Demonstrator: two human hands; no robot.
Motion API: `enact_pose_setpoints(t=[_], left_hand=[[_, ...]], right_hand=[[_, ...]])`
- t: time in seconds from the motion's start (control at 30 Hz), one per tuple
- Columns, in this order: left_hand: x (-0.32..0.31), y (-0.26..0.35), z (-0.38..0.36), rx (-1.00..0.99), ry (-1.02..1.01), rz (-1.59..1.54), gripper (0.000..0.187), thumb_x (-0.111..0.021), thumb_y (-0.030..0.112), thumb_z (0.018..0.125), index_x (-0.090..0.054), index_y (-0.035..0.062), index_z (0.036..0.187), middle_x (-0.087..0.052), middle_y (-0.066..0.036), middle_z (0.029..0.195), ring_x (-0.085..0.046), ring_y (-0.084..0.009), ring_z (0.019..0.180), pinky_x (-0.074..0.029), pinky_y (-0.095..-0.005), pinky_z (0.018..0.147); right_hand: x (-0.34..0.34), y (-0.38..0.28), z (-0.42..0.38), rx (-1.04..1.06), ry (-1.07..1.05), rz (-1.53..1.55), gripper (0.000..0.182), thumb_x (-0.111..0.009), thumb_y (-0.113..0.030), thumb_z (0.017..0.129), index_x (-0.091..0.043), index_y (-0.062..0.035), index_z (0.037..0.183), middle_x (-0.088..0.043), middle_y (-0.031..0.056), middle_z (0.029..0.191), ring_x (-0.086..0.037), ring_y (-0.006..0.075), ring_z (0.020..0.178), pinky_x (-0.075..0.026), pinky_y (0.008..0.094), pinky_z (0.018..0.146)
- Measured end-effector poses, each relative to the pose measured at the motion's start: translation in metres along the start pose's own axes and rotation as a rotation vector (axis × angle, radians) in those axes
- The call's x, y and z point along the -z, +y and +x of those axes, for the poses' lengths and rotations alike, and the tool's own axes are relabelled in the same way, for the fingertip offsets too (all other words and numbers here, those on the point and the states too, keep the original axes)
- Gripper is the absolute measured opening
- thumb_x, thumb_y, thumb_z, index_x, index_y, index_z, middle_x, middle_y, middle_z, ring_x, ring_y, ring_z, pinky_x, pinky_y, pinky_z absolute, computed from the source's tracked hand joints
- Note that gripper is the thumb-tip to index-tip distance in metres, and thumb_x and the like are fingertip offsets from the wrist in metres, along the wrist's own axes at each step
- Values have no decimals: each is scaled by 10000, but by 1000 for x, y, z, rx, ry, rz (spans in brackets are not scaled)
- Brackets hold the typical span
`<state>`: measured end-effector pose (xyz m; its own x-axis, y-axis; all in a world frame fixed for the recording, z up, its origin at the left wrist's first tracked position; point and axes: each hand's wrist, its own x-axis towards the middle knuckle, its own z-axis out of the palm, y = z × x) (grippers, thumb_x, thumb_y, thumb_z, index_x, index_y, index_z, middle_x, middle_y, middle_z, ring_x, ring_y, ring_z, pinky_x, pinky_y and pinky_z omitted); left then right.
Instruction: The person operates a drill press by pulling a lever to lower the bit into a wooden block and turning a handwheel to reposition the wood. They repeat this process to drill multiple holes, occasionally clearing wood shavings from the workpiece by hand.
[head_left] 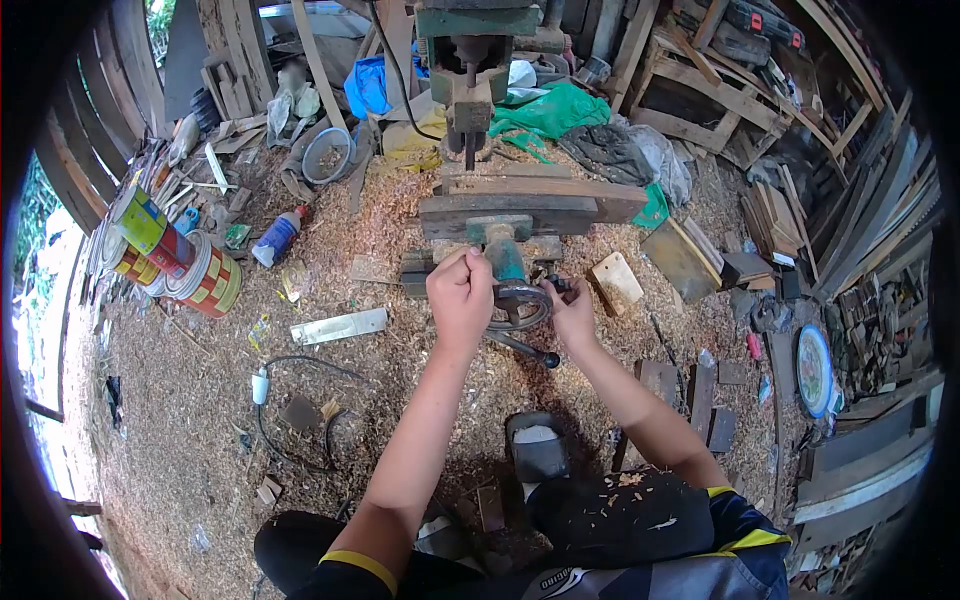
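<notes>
A metal handwheel [520, 322] sits in front of a green machine vise [508, 258] in the middle of the head view. My left hand [462, 300] is closed in a fist at the wheel's left side; what its fingers wrap round is hidden. At the wheel's right, my right hand [574, 312] is closed on a small dark handle [556, 283]. Behind the vise jaw lies a long wooden board [570, 205], on edge across the machine. Above the board hangs the vertical tool bit [470, 150] of the machine head [475, 60]. A lever with a black ball knob [546, 359] juts out below the wheel.
Wood shavings cover the floor. Paint buckets [212, 280] and a blue bottle [278, 238] stand at the left. A cable with a white connector [260, 386] lies nearer. Wooden offcuts [618, 283] lie right of the machine, and stacked boards [880, 220] line the right side.
</notes>
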<state>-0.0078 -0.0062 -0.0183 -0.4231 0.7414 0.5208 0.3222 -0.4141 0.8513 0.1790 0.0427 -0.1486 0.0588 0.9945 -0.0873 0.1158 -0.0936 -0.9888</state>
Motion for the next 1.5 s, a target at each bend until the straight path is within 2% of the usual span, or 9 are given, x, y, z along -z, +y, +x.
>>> enact_pose_setpoints(t=[0.23, 0.3, 0.47, 0.7, 1.0, 1.1, 1.33, 1.43, 1.5], left_hand=[[0, -3, -1, 1, -4, 13, 443, -492, 109, 1066, -539, -78, 667, -548, -96, 617, -517, -158, 546, -417, -332, 557], [0, -3, -2, 4, -6, 4, 440, -489, 110, 1068, -536, -80, 675, -551, -100, 626, -522, -157, 550, -425, -331, 559], [1, -9, -2, -21, -17, 31, 431, -489, 106, 1067, -537, -83, 682, -554, -103, 631, -533, -164, 553, -436, -334, 561], [3, -7, -1, -74, -18, 100, 402, -484, 74, 1041, -552, -62, 669, -579, -143, 630, -586, -253, 551, -450, -377, 562], [7, 4, -3, -90, -30, 154, 393, -500, 80, 1013, -547, -55, 646, -538, -185, 603, -578, -308, 538, -427, -412, 549], [6, 2, -3, -45, -39, 134, 399, -503, 80, 1008, -543, -46, 632, -540, -182, 608, -570, -308, 532, -427, -412, 549], [3, -11, -1, -131, -2, 191, 375, -469, 71, 1002, -504, -34, 643, -506, -167, 610, -527, -320, 517, -419, -414, 543], [-1, -14, 2, -116, -9, 139, 359, -468, 72, 993, -492, -27, 649, -487, -169, 611, -508, -322, 522, -409, -405, 545], [0, -17, -2, -142, -18, 118, 345, -478, 82, 988, -496, -26, 661, -482, -176, 615, -510, -326, 538, -411, -409, 552]], right_hand=[[-3, -10, -8, -418, -83, 602, 312, -734, -276, 998, -536, -57, 1100, -619, 3, 825, -595, 90, 761, -481, 260, 669], [-10, 3, -2, -193, -1, 145, 332, -748, -267, 990, -522, -69, 1129, -601, -9, 823, -575, 84, 747, -471, 250, 659], [-13, -8, -14, -173, 7, 226, 469, -796, -210, 946, -481, -25, 1239, -595, -7, 837, -570, 103, 786, -481, 271, 714], [21, 4, -8, 167, 290, 25, 496, -706, -135, 969, -439, 5, 1363, -596, 131, 1188, -607, 214, 1102, -508, 349, 948], [23, -342, 32, 971, 114, 229, 142, -623, -100, 1028, -599, -12, 1137, -625, 41, 1048, -589, 130, 977, -474, 295, 920], [9, -462, 90, 994, 68, 390, 186, -622, -198, 1049, -630, -25, 1115, -643, 28, 991, -594, 119, 959, -478, 283, 881], [-49, -649, 252, 880, 303, 76, 600, -722, -519, 914, -648, 40, 1119, -711, 187, 1093, -673, 318, 1054, -506, 399, 966], [-63, -685, 241, 799, 417, 189, 538, -656, -505, 937, -666, 26, 1023, -713, 171, 937, -703, 323, 831, -556, 420, 766], [-59, -684, 239, 494, -71, 416, 471, -574, -445, 959, -661, 0, 833, -661, 131, 719, -629, 273, 552, -483, 424, 507]])
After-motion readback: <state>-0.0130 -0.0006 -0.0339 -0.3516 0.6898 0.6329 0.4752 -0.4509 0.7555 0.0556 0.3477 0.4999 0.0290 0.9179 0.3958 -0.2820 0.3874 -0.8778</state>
